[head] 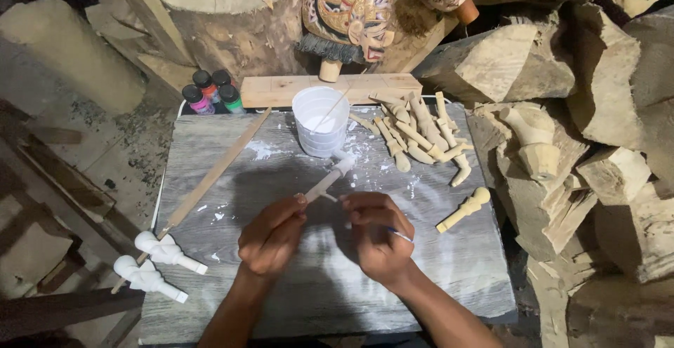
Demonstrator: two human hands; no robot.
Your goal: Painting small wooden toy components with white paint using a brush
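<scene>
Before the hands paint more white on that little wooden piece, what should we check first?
1. Left hand grips the white-coated piece: ok.
2. Right hand holds the brush: ok; bristles hidden.
3. Paint cup upright, close by: ok.
4. Paint left in cup: cannot tell.
5. Two painted pieces set apart at the left: ok.
6. Bare pieces wait beside the cup: ok.

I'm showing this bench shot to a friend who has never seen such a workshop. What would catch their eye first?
Probably the two hands at the bench's near edge: the left hand holds a white-coated wooden piece, and the right hand holds a thin brush. Behind them stands a white cup of paint, with a heap of bare carved wooden pieces to its right. A brightly painted puppet figure stands at the back.
</scene>
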